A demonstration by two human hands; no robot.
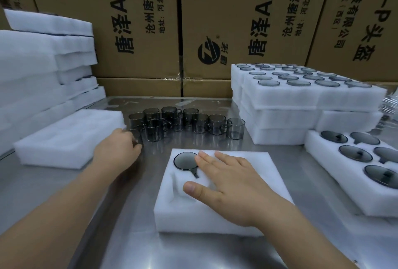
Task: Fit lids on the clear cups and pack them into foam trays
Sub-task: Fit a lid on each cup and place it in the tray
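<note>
One cup (185,161) upright in tray (215,221), handle nearward; right hand (232,182) fingers flat, left hand (117,148) fingers hidden.

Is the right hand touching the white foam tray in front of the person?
Touching. The head view shows the right hand lying flat on top of the foam tray, with no gap visible.

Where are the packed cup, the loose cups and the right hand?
packed cup (185,160): head view, its round top.
loose cups (216,127): head view, one cup's wall.
right hand (232,184): head view, back of hand.
</note>
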